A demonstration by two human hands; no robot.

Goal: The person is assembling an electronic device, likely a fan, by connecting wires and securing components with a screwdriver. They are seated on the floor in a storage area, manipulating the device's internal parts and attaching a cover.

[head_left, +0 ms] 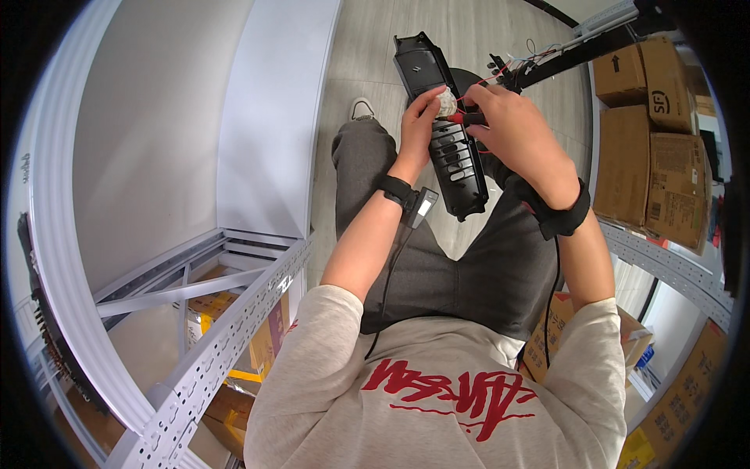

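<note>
Left of left hand (420, 123): open room over floor (362, 66), then pale panel (269, 117). Toward right hand (512, 129): tight, black casing (459, 178) between. Beyond right hand: black bar (574, 63), loose wires (541, 53).

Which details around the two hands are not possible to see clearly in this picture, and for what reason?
All in the head view:
Round white part: partly covered by the left hand's fingers; surface details too small.
Red-and-black tool: rear end hidden by the right hand; whether its tip touches anything is too small to tell.
Thin wires: too fine to trace.
Perforated metal frame: cut off by the lower edge.
</note>
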